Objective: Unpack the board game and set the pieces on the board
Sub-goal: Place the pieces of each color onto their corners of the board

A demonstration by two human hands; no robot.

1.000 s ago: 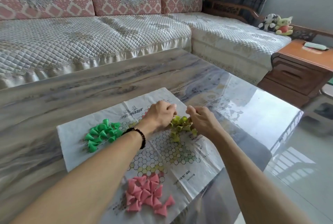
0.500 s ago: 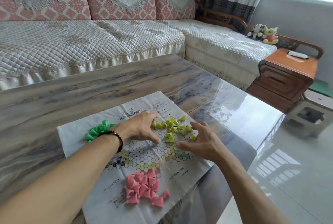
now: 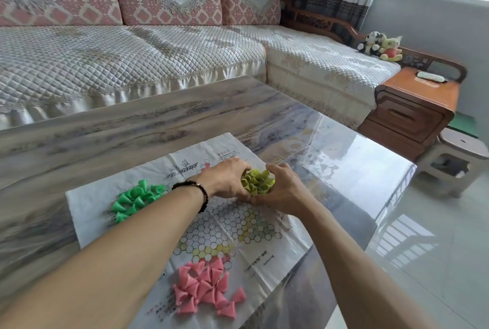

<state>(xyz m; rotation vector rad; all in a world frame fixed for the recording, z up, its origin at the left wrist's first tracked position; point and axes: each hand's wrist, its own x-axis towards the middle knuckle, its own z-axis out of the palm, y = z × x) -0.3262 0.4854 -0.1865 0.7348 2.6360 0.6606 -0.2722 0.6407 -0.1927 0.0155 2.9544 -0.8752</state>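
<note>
A paper game board (image 3: 232, 225) printed with hexagon cells lies flat on the table. Several yellow-green cone pieces (image 3: 257, 181) are bunched at its far right side. My left hand (image 3: 225, 179) and my right hand (image 3: 283, 188) cup this bunch from both sides, fingers curled around it. A heap of green cone pieces (image 3: 135, 199) lies on the board's left part. A heap of pink cone pieces (image 3: 206, 289) lies on the board's near part.
The board sits on a glossy marble-pattern coffee table (image 3: 330, 159), whose right edge is close to my right arm. A quilted sofa (image 3: 132, 56) runs behind it. A wooden side cabinet (image 3: 415, 106) and a grey stool (image 3: 460, 159) stand at the right.
Half a second ago my hands were spread open over scattered yellow-green pieces. Now both have closed in and gathered the pieces into one tight bunch.
</note>
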